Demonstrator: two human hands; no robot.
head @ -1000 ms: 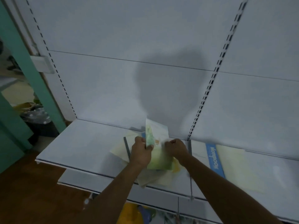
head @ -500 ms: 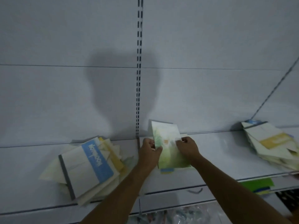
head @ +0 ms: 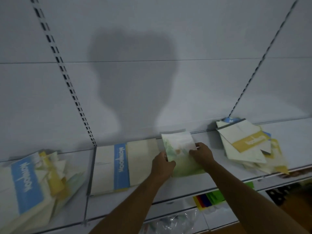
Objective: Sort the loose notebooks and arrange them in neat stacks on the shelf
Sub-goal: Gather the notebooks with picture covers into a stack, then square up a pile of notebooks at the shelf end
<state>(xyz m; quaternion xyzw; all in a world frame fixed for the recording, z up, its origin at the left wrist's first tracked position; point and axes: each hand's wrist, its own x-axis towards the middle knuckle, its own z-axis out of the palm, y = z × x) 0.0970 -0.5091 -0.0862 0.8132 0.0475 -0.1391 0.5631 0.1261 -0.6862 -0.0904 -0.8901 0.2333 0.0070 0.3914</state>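
Note:
A green-and-white notebook (head: 179, 146) is tilted up over the white shelf (head: 194, 181), at its middle. My left hand (head: 162, 166) grips its left edge and my right hand (head: 201, 153) pinches its right edge. Just left of it lies a flat cream notebook with a blue band (head: 118, 166). A messy pile of blue and yellow notebooks (head: 32, 179) sits at the far left. Another loose pile topped by a yellow-banded notebook (head: 244, 144) lies at the right.
The white back panel carries slotted uprights (head: 67, 81) and my shadow. Below the shelf edge is a lower shelf with coloured sheets (head: 207, 199) and clear plastic wrap (head: 173, 223).
The view has swung to the right along the shelf. Both hands carried the green notebook rightward past the blue-banded notebook, and the right-hand pile has come nearer.

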